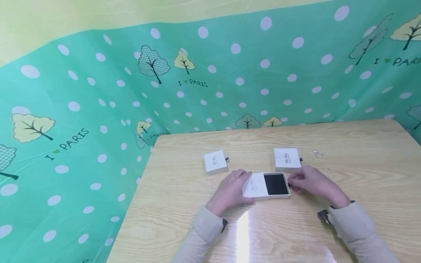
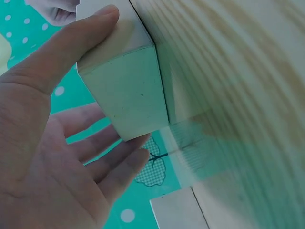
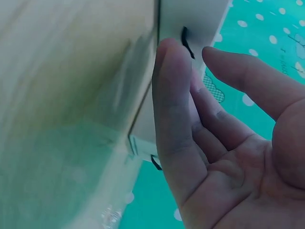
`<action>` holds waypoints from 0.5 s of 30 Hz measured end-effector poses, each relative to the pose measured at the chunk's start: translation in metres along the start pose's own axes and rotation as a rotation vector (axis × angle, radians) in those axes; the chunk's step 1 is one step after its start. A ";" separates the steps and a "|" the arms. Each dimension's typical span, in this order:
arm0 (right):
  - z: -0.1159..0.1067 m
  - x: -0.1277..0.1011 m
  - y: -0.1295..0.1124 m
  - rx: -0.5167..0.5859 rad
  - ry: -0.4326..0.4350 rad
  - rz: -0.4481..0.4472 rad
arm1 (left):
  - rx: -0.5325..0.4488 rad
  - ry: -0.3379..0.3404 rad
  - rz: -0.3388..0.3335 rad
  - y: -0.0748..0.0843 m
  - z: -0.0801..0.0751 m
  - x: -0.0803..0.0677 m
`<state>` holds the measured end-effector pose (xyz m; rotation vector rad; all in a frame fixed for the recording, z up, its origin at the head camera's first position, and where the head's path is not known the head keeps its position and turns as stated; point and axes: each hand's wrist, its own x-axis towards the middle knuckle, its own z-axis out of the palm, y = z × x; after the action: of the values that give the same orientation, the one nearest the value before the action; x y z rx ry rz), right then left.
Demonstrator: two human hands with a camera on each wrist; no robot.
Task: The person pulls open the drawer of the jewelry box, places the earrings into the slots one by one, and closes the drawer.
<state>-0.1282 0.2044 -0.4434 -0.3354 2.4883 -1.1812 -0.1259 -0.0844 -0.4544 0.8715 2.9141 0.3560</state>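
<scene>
A small white drawer-style box (image 1: 255, 186) lies on the wooden table (image 1: 345, 175) in front of me. Its drawer is slid partly out to the right and shows a black lining (image 1: 276, 183). My left hand (image 1: 245, 179) grips the box's sleeve (image 2: 126, 90), thumb (image 2: 71, 43) on one face and fingers (image 2: 114, 167) along the other. My right hand (image 1: 292, 182) is at the drawer's right end (image 3: 200, 19). There its index finger (image 3: 171, 95) touches beside the black pull tab (image 3: 187, 42), and the thumb (image 3: 248, 76) stands apart.
Two more closed white boxes stand behind it, one at the left (image 1: 215, 162) and one at the right (image 1: 287, 159), each with a black tab. Small clear pieces (image 1: 318, 154) lie at the back right. A green dotted cloth (image 1: 98, 109) hangs behind and left of the table.
</scene>
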 end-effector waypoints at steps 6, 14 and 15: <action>-0.012 -0.003 -0.006 -0.092 0.065 -0.004 | 0.050 0.007 0.017 0.003 0.000 0.002; -0.029 -0.006 -0.007 -0.137 0.117 -0.015 | 0.064 -0.003 0.029 0.010 0.001 0.013; -0.031 -0.006 -0.006 -0.148 0.127 -0.015 | 0.064 -0.007 0.027 0.011 0.001 0.014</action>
<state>-0.1355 0.2244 -0.4188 -0.3286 2.6957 -1.0563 -0.1315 -0.0677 -0.4524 0.9193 2.9248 0.2620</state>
